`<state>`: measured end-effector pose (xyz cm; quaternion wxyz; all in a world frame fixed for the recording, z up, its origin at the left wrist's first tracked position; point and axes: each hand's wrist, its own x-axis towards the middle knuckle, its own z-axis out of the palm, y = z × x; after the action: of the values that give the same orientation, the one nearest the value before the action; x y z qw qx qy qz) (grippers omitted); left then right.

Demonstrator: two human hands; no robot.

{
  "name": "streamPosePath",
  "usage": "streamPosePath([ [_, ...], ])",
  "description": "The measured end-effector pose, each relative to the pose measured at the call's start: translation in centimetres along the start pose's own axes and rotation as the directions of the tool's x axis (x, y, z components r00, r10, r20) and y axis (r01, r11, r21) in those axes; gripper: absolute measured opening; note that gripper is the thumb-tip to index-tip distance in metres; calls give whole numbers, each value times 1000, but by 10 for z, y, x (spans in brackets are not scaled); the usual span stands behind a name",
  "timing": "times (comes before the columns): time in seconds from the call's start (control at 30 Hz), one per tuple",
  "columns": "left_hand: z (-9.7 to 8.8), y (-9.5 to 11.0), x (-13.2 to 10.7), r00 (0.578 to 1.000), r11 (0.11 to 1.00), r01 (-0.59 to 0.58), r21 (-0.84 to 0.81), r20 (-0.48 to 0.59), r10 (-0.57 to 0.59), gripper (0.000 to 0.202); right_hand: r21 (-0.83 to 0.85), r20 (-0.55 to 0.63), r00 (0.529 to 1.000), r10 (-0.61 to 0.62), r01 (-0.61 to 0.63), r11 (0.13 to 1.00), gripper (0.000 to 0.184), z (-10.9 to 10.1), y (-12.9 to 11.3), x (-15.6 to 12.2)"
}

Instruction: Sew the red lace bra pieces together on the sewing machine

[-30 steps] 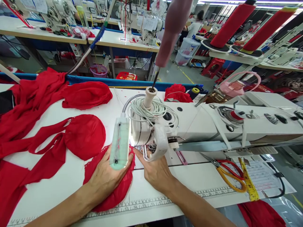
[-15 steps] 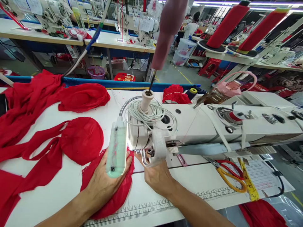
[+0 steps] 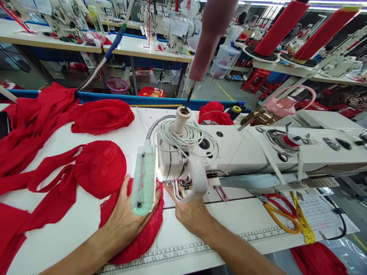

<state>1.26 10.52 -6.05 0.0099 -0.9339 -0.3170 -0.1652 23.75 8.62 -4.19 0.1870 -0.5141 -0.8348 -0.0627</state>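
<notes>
My left hand [image 3: 123, 214] lies spread on a piece of red fabric [image 3: 143, 236] with a curved edge, left of the needle area of a white sewing machine [image 3: 241, 149]. A pale green lamp [image 3: 143, 179] on a flexible neck covers part of that hand's fingers. Close to the presser foot, my right hand [image 3: 190, 214] reaches in behind the white finger guard [image 3: 197, 179]. Its fingertips are hidden by the machine head, so whether they pinch the fabric does not show. A round red fabric piece with long straps [image 3: 100, 168] rests on the table left of my left hand.
Orange-and-red-handled scissors [image 3: 281, 214], a yellow tape measure [image 3: 304, 221] and a written sheet [image 3: 318, 210] lie at right. Red cloth [image 3: 37, 118] is heaped at far left. A mauve-handled tool [image 3: 209, 42] stands upright above the machine head. A ruler scale [image 3: 160, 254] runs along the front edge.
The view has shifted slightly, so the machine sits a little farther right. My left thumb now shows more beside the lamp, over the red fabric. My right hand stays by the presser foot.
</notes>
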Motion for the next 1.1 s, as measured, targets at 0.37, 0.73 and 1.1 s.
streamPosePath([
  [0.37,-17,5,17,998,997,-61,42,-30,62,45,25,20,1000,-23,22,999,75,-6,-3,0],
  [0.73,-6,-2,11,999,997,-15,-71,-44,12,33,-78,54,999,5,-1,997,78,0,-4,-3],
  [1.1,7,-2,3,996,996,21,-84,-87,-29,44,-80,64,998,13,-8,997,73,1,-6,-3],
])
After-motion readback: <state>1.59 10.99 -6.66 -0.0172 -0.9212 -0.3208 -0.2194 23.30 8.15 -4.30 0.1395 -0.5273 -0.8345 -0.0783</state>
